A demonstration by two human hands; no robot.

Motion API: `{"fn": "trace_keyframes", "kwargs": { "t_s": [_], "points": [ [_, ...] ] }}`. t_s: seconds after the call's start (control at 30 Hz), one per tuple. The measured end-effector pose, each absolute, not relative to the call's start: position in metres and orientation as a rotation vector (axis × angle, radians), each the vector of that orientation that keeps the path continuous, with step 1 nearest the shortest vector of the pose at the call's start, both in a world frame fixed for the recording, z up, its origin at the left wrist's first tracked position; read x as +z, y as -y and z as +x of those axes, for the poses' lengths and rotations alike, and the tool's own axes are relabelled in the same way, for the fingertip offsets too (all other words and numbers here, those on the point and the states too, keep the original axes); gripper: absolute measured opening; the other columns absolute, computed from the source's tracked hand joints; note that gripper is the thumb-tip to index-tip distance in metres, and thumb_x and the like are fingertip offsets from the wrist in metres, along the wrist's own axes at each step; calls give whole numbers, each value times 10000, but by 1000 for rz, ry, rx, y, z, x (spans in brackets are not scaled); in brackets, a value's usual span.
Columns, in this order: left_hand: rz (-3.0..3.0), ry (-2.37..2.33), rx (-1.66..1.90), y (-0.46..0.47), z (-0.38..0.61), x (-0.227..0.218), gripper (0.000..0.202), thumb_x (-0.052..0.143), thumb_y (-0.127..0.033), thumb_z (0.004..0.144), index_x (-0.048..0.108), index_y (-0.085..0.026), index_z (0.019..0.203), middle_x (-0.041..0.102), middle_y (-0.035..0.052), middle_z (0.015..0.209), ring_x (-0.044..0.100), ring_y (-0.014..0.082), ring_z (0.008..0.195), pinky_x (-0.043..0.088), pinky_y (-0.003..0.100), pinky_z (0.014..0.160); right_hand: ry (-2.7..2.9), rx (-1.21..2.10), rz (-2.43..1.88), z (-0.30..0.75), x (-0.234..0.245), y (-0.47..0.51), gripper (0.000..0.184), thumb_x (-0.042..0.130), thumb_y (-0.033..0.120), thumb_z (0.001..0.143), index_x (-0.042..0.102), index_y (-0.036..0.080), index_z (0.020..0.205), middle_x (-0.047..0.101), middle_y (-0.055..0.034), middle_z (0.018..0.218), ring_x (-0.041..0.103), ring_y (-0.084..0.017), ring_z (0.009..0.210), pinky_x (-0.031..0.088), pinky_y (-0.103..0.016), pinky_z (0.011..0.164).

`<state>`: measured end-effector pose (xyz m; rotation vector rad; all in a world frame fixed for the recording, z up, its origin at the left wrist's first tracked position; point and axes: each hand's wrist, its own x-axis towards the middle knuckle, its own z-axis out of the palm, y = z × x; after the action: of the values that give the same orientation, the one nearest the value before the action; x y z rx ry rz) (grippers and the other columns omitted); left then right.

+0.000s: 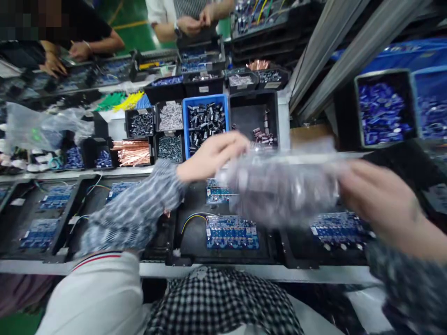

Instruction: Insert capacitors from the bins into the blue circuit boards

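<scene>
A clear plastic bag (279, 186) with many small parts inside, blurred by motion, hangs between my two hands. My left hand (220, 153) grips its left end, fingers closed. At the bag's right end my right hand (377, 195) is closed on it, smeared by motion. Below the bag lies a black tray (195, 246) with blue circuit boards (232, 232), one partly hidden by the bag. Just beyond it stands a black bin (244, 114) with some brown cylindrical parts in it. A blue bin (186, 125) of black capacitors sits to its left.
Small bins hold white parts (171, 116), screws (170, 148) and copper strips (132, 153). Another plastic bag (31, 125) lies at left. Grey metal posts (335, 51) rise at right, near a bin of blue capacitors (382, 114). Co-workers' hands (195, 23) show across the bench.
</scene>
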<state>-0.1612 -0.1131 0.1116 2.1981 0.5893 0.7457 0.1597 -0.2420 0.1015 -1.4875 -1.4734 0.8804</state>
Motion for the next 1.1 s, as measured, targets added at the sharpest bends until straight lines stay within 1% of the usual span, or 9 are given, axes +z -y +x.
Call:
{"fn": "trace_keyframes", "kwargs": {
  "t_s": [0.1,0.2,0.27,0.37,0.43,0.57,0.77,0.93,1.1],
  "points": [
    [2200,-1054,785,37,-118,69,467,335,-35,981,638,-157,1315,645,123,1392,529,235,1397,338,441,1262,1385,941,-1432,148,76,139,448,671,636,875,652,279,1144,722,-109,1147,703,-297,1056,579,-511,968],
    [2245,-1448,711,3,-104,36,612,388,46,896,486,-17,1497,406,233,1607,361,322,1528,265,474,1296,1645,456,-1726,126,37,70,552,699,487,895,575,154,1317,603,-227,1399,598,-354,1263,478,-554,1101],
    [2349,-1491,625,2,-105,22,665,394,67,868,441,19,1529,339,248,1640,350,345,1530,284,465,1290,1938,234,-1784,106,13,48,513,688,423,916,580,116,1314,571,-240,1441,530,-373,1347,428,-544,1158],
    [2501,-1421,532,14,-107,13,651,382,50,889,450,3,1535,381,217,1626,370,320,1520,288,427,1293,2033,170,-1863,81,-6,34,256,615,358,973,673,148,1108,651,-207,1314,555,-390,1297,440,-562,1111],
    [2548,-1401,505,20,-104,11,613,413,-18,943,417,24,1554,382,222,1626,347,309,1534,249,405,1311,1966,157,-1935,75,-3,25,181,570,293,996,692,161,976,700,-182,1187,600,-371,1200,465,-550,1044],
    [2558,-1439,520,25,-97,10,724,534,-263,1020,279,77,1606,284,264,1665,251,320,1580,204,401,1326,1757,103,-1940,82,33,1,146,559,215,1009,701,181,997,727,-118,1163,605,-254,1087,472,-427,996],
    [2766,-1391,170,35,-96,7,911,638,-429,989,243,80,1634,236,254,1686,171,346,1603,159,418,1330,1530,59,-1789,84,106,-25,51,643,138,942,688,144,919,758,-89,1067,603,-156,933,453,-317,927],
    [2858,-1409,80,38,-95,5,932,596,-508,1004,253,94,1627,250,263,1678,187,339,1601,142,405,1330,1375,-22,-1696,83,127,-29,318,657,81,912,493,231,685,746,-77,978,633,-126,919,431,-268,867],
    [2864,-1408,63,37,-94,7,942,596,-518,1003,250,99,1626,252,266,1676,195,345,1598,146,406,1329,1227,-18,-1656,80,120,-33,473,645,30,909,353,275,629,599,2,790,531,-90,776,417,-237,787]
  ]
}}
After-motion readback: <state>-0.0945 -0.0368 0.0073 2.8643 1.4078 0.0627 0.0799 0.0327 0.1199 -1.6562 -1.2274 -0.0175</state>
